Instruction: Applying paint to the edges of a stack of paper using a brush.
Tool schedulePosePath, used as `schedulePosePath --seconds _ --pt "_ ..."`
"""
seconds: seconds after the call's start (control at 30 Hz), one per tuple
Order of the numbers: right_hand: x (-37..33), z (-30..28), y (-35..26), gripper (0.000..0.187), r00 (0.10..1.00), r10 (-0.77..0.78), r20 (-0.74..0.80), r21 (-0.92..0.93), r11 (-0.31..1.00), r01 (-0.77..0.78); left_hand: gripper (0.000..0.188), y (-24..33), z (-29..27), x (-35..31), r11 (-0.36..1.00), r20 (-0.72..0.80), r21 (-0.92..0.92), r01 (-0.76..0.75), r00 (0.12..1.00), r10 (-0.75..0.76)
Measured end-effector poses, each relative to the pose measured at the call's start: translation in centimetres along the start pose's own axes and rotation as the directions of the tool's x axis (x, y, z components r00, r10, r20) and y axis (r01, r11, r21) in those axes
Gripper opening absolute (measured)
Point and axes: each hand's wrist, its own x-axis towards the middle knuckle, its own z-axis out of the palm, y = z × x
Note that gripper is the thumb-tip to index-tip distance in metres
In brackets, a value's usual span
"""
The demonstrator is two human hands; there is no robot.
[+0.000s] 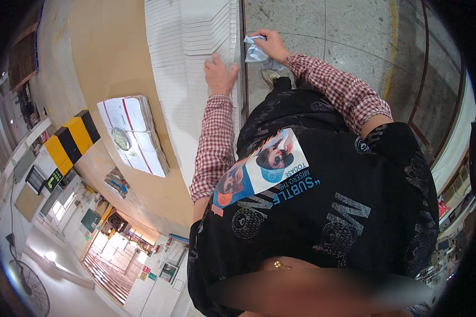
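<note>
My left hand (220,76) lies with its fingers apart on a long spread of overlapping white sheets (166,68), near the table's edge. Beside it, a stack of staggered sheets with angled edges (206,31) runs toward the far end. Just past the table's edge, over the floor, my right hand (272,46) is closed on a crumpled pale bluish-white cloth (256,52). The cloth hangs down from the fingertips. Checked red-and-white sleeves cover both forearms.
A tied bundle of white printed sheets (132,134) rests on the brown tabletop (103,58), with a small roundish clear item (120,139) on top. A dark metal edge (243,63) borders the table. Beyond it is the grey floor (349,31). A yellow-and-black striped post (71,142) stands left.
</note>
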Motion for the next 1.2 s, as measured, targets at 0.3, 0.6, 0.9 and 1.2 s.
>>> schedulePosePath --seconds 0.3,0.6,0.9,1.2 --pt "-2.9 0.7 -0.3 0.023 0.996 0.018 -0.085 -0.002 1.000 -0.019 0.066 -1.2 0.9 -2.0 0.995 0.079 0.050 -0.090 0.993 0.086" --pt "-3.6 1.9 0.4 0.019 1.000 0.001 -0.030 0.060 0.998 0.001 0.071 -0.3 1.6 -3.6 0.988 -0.124 0.129 -0.085 0.987 0.101" --pt "-7.3 1.8 0.7 0.019 1.000 0.002 -0.010 -0.010 1.000 -0.002 0.081 0.3 1.8 -4.9 0.994 -0.132 0.071 0.078 0.989 -0.068" --pt "-10.5 2.4 0.4 0.021 0.999 0.048 -0.011 -0.073 0.996 -0.049 0.077 -0.2 2.6 -7.4 0.988 -0.162 0.117 0.106 0.983 -0.086"
